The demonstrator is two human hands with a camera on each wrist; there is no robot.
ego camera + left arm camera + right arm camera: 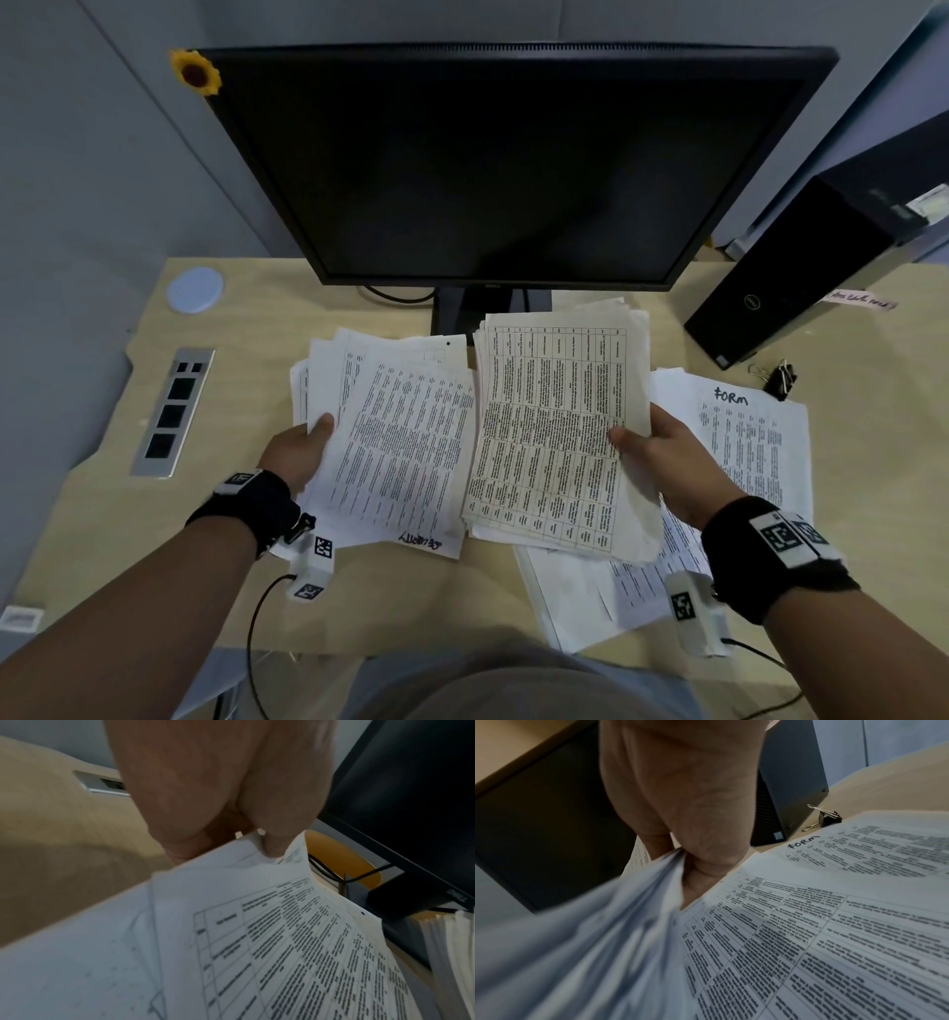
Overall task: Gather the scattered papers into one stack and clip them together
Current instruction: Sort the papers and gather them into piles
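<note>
My left hand (303, 447) grips the left edge of a white bundle of printed papers (395, 442), thumb on top; in the left wrist view the fingers (272, 841) pinch those papers (257, 943). My right hand (652, 452) holds a thicker cream stack with a table print (554, 437) by its right edge, lifted off the desk; the right wrist view shows that stack (590, 943) clamped in the hand (687, 862). More sheets headed "FORM" (744, 437) lie flat on the desk at the right. Black binder clips (778, 377) sit beyond them, untouched.
A large dark monitor (508, 164) stands right behind the papers, its stand at the centre. A black computer tower (801, 277) lies at the back right. A socket panel (172, 411) and a round white cap (195, 289) are set in the desk (102, 514) at the left.
</note>
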